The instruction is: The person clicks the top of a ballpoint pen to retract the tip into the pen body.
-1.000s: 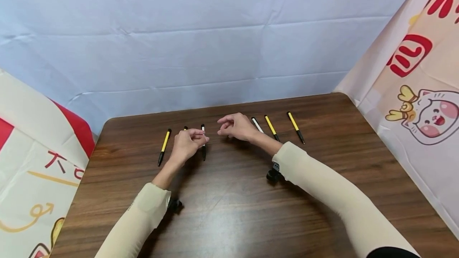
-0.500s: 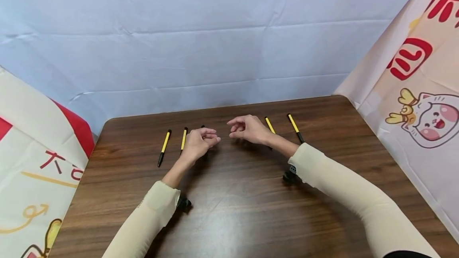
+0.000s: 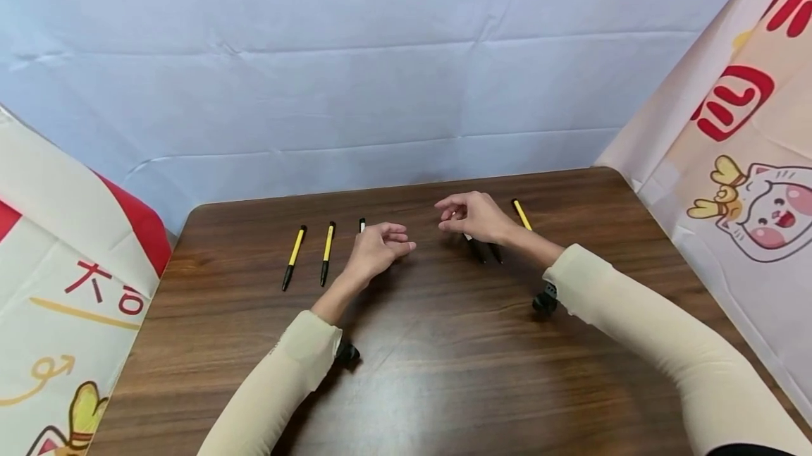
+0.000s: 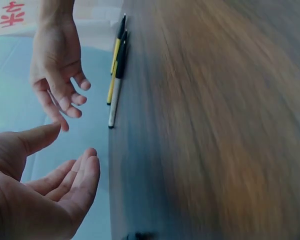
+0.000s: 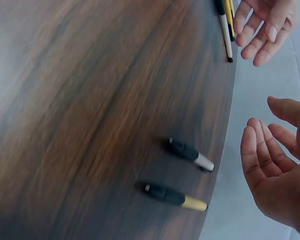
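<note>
My left hand (image 3: 377, 251) hovers over the table with loosely bent fingers and nothing in its grasp. It partly covers a white and black pen (image 3: 362, 225) beside it. To its right my right hand (image 3: 476, 216) is held above another white and black pen (image 5: 204, 162) and a yellow and black pen (image 5: 194, 203). In the right wrist view its thumb and fingers are apart, with no object between them. In the left wrist view the two hands face each other, separated by a gap.
Two yellow and black pens, a left one (image 3: 294, 257) and a right one (image 3: 327, 253), lie left of my left hand. One more yellow pen (image 3: 521, 214) lies beyond my right wrist. A pale cloth (image 3: 355, 89) hangs behind the brown wooden table (image 3: 431, 371).
Both hands have shifted to the right. My left hand has uncovered the second yellow pen on the left, while my right hand has come over the white and yellow pens on the right.
</note>
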Demonstrator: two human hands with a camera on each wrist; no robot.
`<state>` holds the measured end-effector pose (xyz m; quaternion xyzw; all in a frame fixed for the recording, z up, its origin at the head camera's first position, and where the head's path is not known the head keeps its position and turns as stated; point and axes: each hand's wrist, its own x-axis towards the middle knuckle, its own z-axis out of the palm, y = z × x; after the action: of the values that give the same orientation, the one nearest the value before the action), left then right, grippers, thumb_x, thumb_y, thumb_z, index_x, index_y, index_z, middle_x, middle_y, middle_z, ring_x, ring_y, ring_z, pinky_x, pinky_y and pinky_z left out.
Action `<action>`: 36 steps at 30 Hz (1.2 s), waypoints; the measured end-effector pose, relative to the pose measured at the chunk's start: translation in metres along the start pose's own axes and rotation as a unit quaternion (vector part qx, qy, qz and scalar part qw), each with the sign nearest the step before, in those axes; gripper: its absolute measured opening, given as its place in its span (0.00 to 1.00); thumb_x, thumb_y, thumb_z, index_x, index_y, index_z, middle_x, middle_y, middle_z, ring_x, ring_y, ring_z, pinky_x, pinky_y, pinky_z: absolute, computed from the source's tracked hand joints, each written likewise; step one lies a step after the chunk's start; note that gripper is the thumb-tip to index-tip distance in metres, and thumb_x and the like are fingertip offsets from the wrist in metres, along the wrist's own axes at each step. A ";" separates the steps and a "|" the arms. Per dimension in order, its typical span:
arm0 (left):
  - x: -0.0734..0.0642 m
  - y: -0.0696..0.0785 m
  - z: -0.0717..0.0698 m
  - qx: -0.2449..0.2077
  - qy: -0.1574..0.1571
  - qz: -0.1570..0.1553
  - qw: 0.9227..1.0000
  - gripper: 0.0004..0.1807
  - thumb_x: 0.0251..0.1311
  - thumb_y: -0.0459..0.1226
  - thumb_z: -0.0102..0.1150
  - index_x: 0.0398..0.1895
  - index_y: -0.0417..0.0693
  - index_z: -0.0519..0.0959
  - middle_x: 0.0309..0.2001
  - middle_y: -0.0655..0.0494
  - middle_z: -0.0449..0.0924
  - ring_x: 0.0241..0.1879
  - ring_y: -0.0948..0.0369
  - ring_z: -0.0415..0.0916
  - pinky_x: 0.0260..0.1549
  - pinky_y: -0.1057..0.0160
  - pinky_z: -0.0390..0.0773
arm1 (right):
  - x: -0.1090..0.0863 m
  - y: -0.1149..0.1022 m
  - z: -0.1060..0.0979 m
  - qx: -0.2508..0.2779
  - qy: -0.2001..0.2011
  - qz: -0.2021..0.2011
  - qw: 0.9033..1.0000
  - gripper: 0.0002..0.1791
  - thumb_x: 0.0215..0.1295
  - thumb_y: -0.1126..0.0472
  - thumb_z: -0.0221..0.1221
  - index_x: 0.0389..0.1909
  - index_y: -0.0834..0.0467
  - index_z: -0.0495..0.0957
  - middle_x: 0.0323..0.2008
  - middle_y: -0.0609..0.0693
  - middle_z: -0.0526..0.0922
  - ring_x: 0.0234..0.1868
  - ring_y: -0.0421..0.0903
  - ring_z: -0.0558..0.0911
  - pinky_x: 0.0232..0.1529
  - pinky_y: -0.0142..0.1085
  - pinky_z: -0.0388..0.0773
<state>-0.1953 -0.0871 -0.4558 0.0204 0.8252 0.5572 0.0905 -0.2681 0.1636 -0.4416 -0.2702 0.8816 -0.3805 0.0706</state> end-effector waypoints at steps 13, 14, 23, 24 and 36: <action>0.010 0.008 0.036 -0.055 -0.031 -0.014 0.998 0.31 0.63 0.36 0.75 0.67 0.33 0.78 0.60 0.40 0.84 0.58 0.50 0.85 0.52 0.60 0.86 | -0.005 0.028 -0.027 0.003 0.007 0.050 0.999 0.24 0.69 0.64 0.71 0.63 0.67 0.81 0.42 0.56 0.89 0.38 0.52 0.88 0.33 0.31 0.82; 0.011 0.008 0.039 -0.058 -0.033 -0.015 0.998 0.31 0.63 0.36 0.75 0.67 0.33 0.77 0.60 0.40 0.84 0.58 0.50 0.85 0.53 0.59 0.85 | -0.005 0.029 -0.028 0.002 0.007 0.052 0.999 0.24 0.69 0.65 0.70 0.63 0.67 0.81 0.42 0.56 0.89 0.39 0.52 0.88 0.35 0.31 0.82; 0.015 0.008 0.059 -0.070 -0.038 -0.019 0.997 0.33 0.62 0.35 0.77 0.68 0.33 0.77 0.62 0.40 0.83 0.60 0.49 0.84 0.58 0.58 0.84 | 0.006 0.041 -0.035 0.001 -0.012 0.071 0.997 0.26 0.70 0.63 0.70 0.66 0.66 0.79 0.44 0.56 0.89 0.40 0.50 0.88 0.38 0.32 0.82; 0.015 0.009 0.061 -0.072 -0.038 -0.021 0.996 0.32 0.62 0.35 0.77 0.68 0.33 0.77 0.62 0.40 0.82 0.60 0.48 0.83 0.59 0.57 0.83 | 0.007 0.043 -0.035 0.003 -0.014 0.075 0.997 0.27 0.70 0.62 0.70 0.67 0.65 0.79 0.45 0.56 0.89 0.40 0.50 0.88 0.38 0.32 0.82; 0.022 0.015 0.088 -0.015 -0.029 -0.031 0.999 0.33 0.60 0.38 0.79 0.67 0.38 0.78 0.61 0.46 0.84 0.58 0.54 0.82 0.58 0.61 0.82 | 0.019 0.056 -0.026 0.015 -0.040 0.076 0.996 0.30 0.67 0.63 0.72 0.68 0.66 0.78 0.47 0.57 0.89 0.43 0.49 0.89 0.42 0.37 0.86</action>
<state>-0.2024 0.0026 -0.4767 0.0100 0.8139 0.5657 0.1321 -0.3167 0.2011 -0.4616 -0.2163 0.8902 -0.3762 0.1384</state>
